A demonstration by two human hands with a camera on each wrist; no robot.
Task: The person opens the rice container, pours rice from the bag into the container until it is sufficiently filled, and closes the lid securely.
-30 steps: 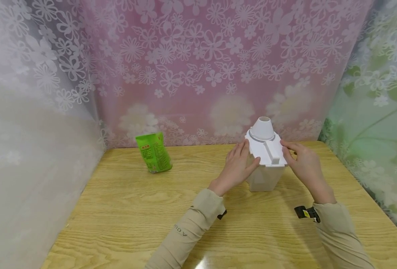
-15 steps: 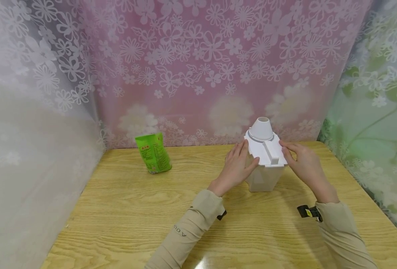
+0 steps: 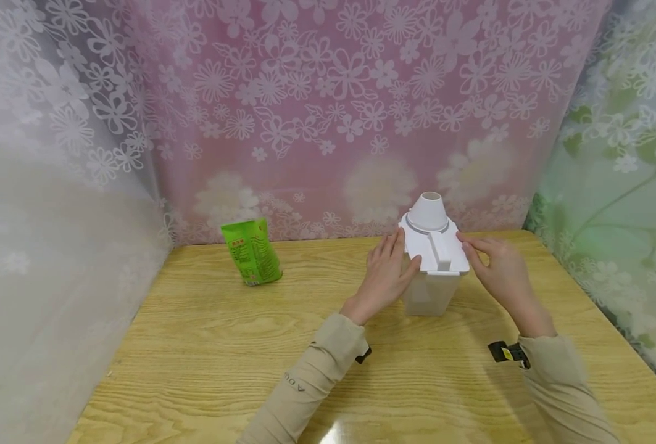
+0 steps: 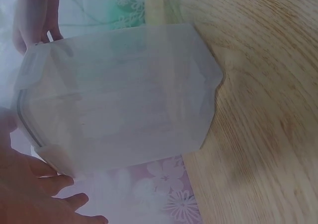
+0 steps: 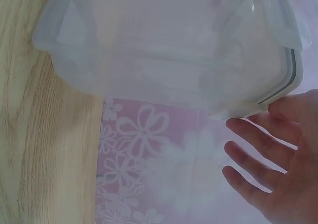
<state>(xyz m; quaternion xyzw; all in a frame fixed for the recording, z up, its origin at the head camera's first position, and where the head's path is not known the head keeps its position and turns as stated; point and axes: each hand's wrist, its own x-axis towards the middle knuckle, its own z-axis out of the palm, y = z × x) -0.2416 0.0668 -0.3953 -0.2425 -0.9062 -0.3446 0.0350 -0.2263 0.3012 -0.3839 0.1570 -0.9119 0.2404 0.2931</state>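
A translucent plastic storage container (image 3: pixel 431 295) with a white lid (image 3: pixel 419 246) stands upright on the right side of the table. On the lid are a white cone-shaped cap (image 3: pixel 429 211), open at the top, and a raised white bar. My left hand (image 3: pixel 380 277) touches the lid's left edge with fingers extended and thumb near the front corner. At the opposite edge, my right hand (image 3: pixel 502 271) has its thumb and index finger against the lid. The right wrist view shows its other fingers (image 5: pixel 253 177) loosely spread. Through the container's clear walls (image 4: pixel 124 95), no contents show.
A green printed pouch (image 3: pixel 252 253) stands at the back left of the wooden table (image 3: pixel 222 357). Flowered curtains (image 3: pixel 328 117) hang behind the table and along both sides, close to its edges.
The container has shifted slightly to the left, with both hands still at its lid. The green pouch stays where it was; the head view has moved a little.
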